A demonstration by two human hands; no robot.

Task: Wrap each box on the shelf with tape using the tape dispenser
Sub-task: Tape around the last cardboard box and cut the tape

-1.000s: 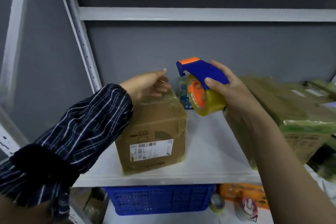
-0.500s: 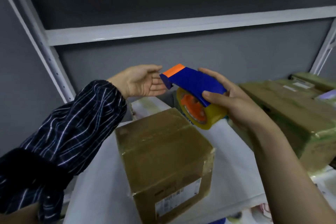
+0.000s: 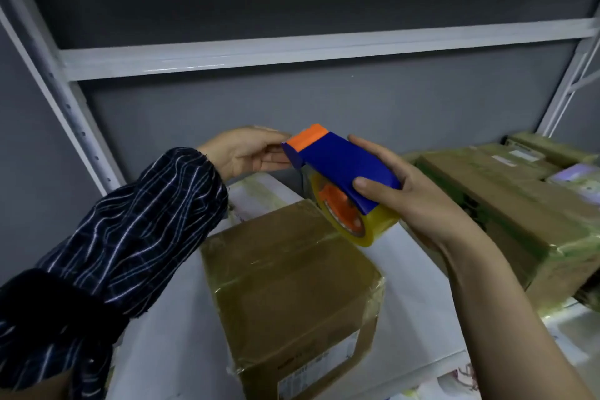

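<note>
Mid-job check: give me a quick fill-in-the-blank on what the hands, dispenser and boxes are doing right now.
1. The tape dispenser is gripped in the ____ hand.
2. The tip of the dispenser, next to the left hand, is coloured ____.
3. The tape roll is held above the far end of the small box, which stands on the ____ shelf.
4. The left forearm wears a ____ sleeve.

Missing words: right; orange; white; striped
</note>
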